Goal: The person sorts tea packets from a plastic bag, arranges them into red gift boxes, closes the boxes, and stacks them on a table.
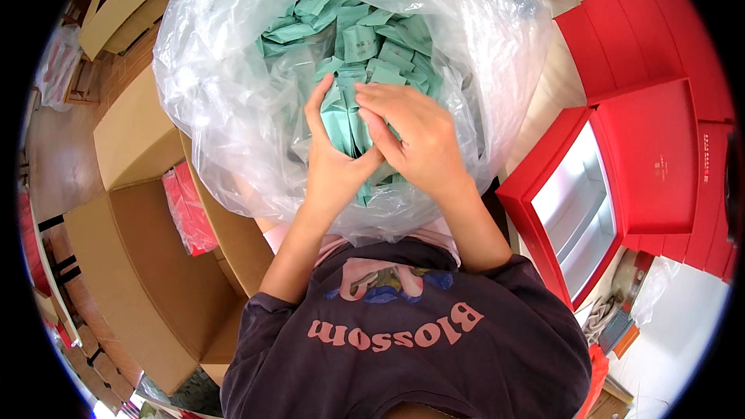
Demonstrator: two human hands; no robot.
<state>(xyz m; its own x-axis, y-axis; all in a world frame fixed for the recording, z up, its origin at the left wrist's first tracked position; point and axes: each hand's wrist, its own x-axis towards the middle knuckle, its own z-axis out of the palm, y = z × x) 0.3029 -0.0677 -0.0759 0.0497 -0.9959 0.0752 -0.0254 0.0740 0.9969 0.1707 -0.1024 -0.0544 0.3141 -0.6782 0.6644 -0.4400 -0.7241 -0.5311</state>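
Observation:
My left hand (335, 157) is wrapped round a bundle of small green packets (339, 118), its thumb and fingers along the two sides. From the right, my right hand (415, 133) presses on the same bundle with bent fingers. The bundle is above the mouth of a large clear plastic bag (225, 109). More loose green packets (392, 39) lie heaped inside the bag, just beyond my hands. Part of the bundle's right side is hidden behind my right fingers.
An open red gift box (543, 120) with a white tray inside stands at right, its lid (648, 155) raised. Red boxes (652, 31) are stacked behind it. An open cardboard carton (147, 264) at left holds a red plastic-wrapped pack (190, 206).

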